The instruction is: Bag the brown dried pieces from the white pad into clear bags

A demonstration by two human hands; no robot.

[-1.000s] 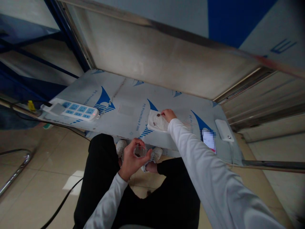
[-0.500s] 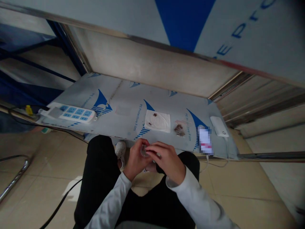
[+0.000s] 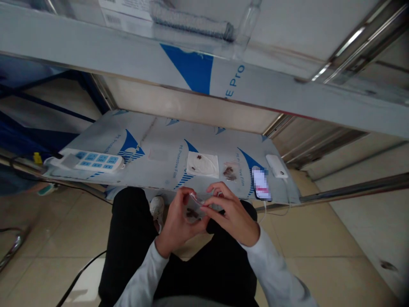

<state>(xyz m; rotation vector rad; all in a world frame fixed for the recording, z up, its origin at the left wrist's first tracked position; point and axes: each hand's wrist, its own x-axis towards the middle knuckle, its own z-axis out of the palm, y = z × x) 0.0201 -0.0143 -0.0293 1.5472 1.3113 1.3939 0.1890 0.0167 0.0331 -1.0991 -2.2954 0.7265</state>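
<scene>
Above my lap, my left hand [image 3: 179, 224] grips the edge of a small clear plastic bag [image 3: 198, 199] between thumb and fingers. Dark brown pieces show inside it. Across from it, my right hand [image 3: 231, 213] pinches the bag's upper edge with thumb and fingertips. Beyond my hands, a white square sheet [image 3: 207, 169] lies on the metal shelf [image 3: 159, 175] with a few small dark bits on it. Just right of that sheet rests another clear bag [image 3: 229, 171] holding brown pieces.
A power strip [image 3: 99, 161] lies at the shelf's left. On the right are a phone [image 3: 261, 184] with a cable and a white device [image 3: 276, 166]. An upper shelf [image 3: 128, 68] overhangs the back, carrying a grey ribbed roll [image 3: 191, 23] and a clear bottle [image 3: 248, 21].
My hands have spread slightly apart, and the bag with brown pieces now shows between them. The view has tilted up, revealing things on the upper shelf.
</scene>
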